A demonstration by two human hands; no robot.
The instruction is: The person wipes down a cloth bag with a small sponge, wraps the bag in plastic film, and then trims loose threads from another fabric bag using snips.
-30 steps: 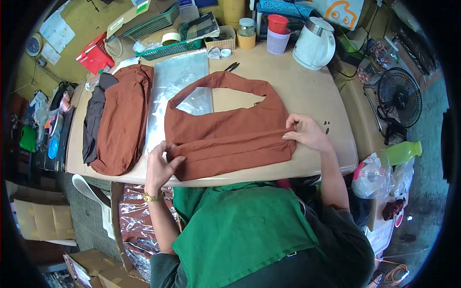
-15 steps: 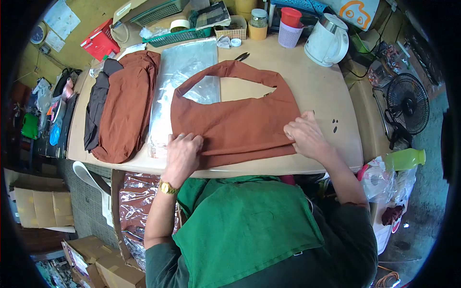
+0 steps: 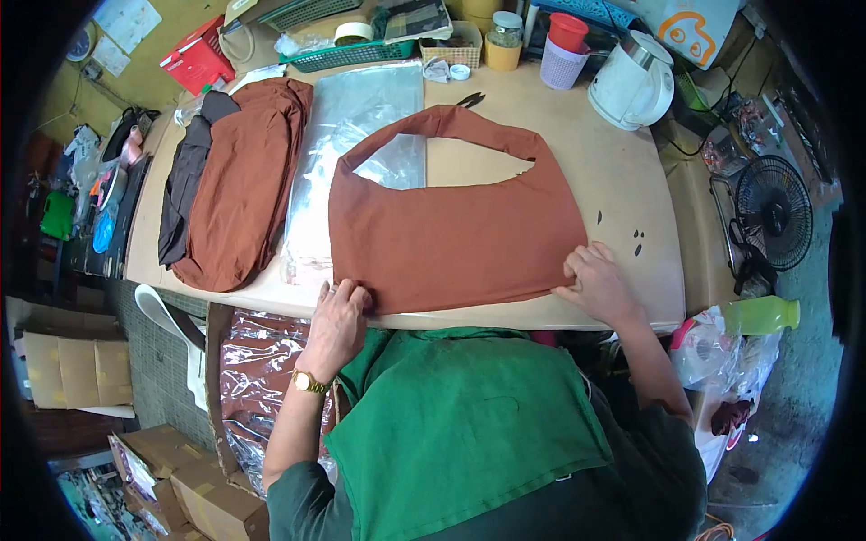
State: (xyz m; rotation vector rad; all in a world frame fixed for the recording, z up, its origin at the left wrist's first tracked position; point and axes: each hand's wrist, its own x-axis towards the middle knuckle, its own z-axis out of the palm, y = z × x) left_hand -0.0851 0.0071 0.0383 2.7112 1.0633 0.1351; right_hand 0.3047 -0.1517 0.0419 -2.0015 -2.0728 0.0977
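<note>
A rust-brown shoulder bag [image 3: 460, 234] lies flat on the table, its strap looped away from me. My left hand [image 3: 339, 311] has its fingers closed on the bag's lower left corner. At the lower right corner, the curled fingers of my right hand [image 3: 591, 281] grip the fabric. Left of the bag are clear plastic sleeves [image 3: 361, 108], partly under its strap. Beside them lies a pile of brown bags [image 3: 244, 189] with a dark piece [image 3: 188, 185] along its left side. Small black scissors [image 3: 471, 100] rest just above the strap.
Along the table's back stand a green basket [image 3: 347, 56], a jar [image 3: 503, 43], a red and lilac cup [image 3: 565, 54] and a white kettle [image 3: 631, 81]. A box of plastic-wrapped brown items [image 3: 262, 379] sits below the table's front edge. A fan [image 3: 773, 212] stands right.
The bag's bottom was folded up in a strip; the front now lies flat down to its lower edge. Both hands have moved down to the bottom corners, and the view has shifted slightly.
</note>
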